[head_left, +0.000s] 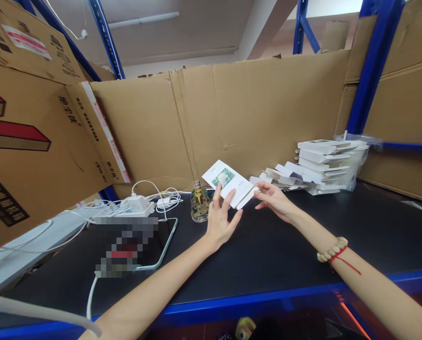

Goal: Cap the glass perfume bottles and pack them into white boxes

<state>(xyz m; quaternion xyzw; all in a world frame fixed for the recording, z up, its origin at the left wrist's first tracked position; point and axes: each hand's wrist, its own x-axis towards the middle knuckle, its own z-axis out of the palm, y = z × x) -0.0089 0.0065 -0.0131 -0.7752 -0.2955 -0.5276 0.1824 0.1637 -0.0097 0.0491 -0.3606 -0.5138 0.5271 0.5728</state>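
A white box (237,184) with a green and white flower picture is tilted above the black surface at the centre. My left hand (221,221) lies against its front face, fingers spread. With thumb and fingertips together, my right hand (273,200) pinches the flap at the box's right end. Just left of the box, a glass bottle (199,203) with a gold neck stands on the surface, partly behind my left hand.
Stacked white boxes (324,165) and loose flattened ones (285,175) lie at the back right. At left are a pixelated tablet-like device (161,245), a power strip (136,206) and white cables. Cardboard (260,108) walls the back; a blue edge (267,300) runs in front.
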